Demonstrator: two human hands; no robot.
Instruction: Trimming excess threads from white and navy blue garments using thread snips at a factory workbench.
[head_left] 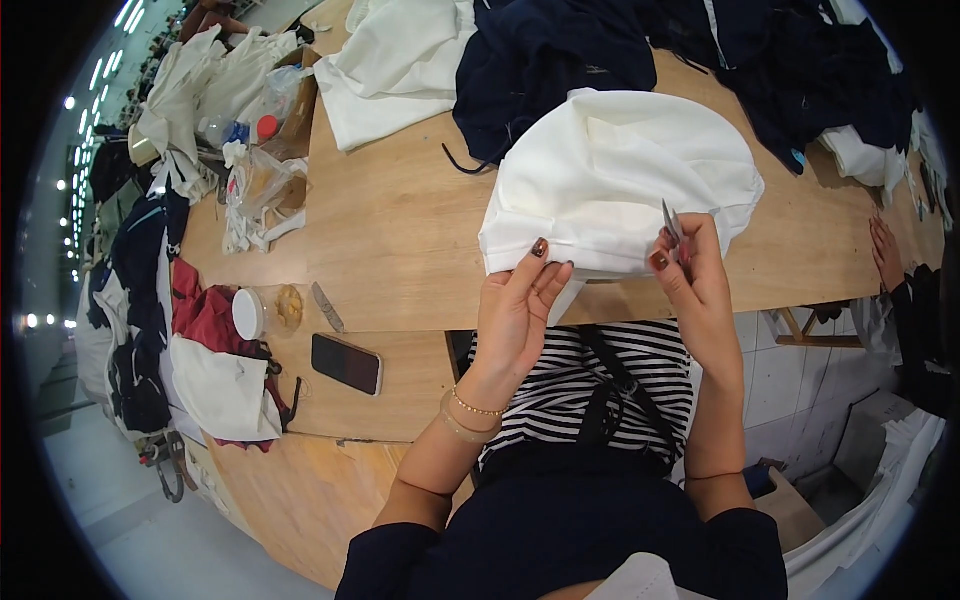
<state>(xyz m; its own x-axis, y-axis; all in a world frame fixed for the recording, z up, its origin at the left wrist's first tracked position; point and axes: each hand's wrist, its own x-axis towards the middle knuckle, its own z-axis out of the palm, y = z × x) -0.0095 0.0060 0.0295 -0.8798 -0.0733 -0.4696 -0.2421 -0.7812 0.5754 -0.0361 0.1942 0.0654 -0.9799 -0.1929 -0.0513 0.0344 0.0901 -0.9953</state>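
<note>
A white cloth garment (620, 170) lies bunched on the wooden table (400, 240), its near edge toward me. My left hand (515, 315) pinches that edge between thumb and fingers at the garment's left part. Thread snips (671, 225) are in my right hand (706, 295), blades pointing up and away from me. The right hand is closed around them close to the near edge, with the thumb over the cloth. Whether its fingers also grip the fabric cannot be made out.
Navy garments (560, 60) and folded white cloth (395, 75) lie at the back. On the left are a phone (347, 364), a box cutter (327, 306), a lidded jar (249, 314), a tape roll (289, 307) and plastic bags (265, 190). Another person's hand (886, 252) rests at the right edge.
</note>
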